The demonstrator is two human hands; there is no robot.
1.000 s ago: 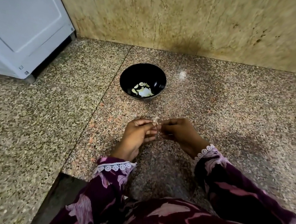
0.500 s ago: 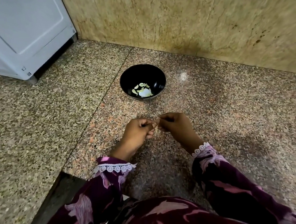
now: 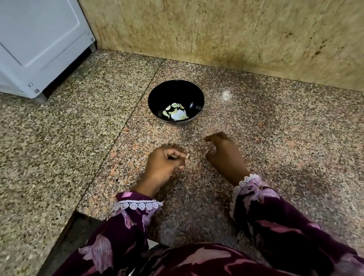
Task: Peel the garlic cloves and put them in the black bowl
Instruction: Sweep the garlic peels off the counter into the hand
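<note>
The black bowl (image 3: 174, 91) stands on the granite floor ahead of me, with several peeled garlic cloves (image 3: 175, 112) at its bottom. My left hand (image 3: 164, 163) hovers below the bowl, its curled fingers pinching a small tan garlic bit (image 3: 187, 157) that sticks out at the fingertips; skin or clove, I cannot tell. A short gap to its right, my right hand (image 3: 224, 156) curls round a pale garlic clove (image 3: 210, 150), mostly hidden by the fingers. The two hands do not touch.
A white appliance (image 3: 30, 40) stands at the back left on short feet. A stone wall (image 3: 233, 26) runs behind the bowl. A dark step edge (image 3: 61, 243) drops off at the lower left, beside my patterned sleeves.
My hands, joined over one piece of garlic a moment ago, have pulled apart, the left going left and the right going right. Each now holds its own bit.
</note>
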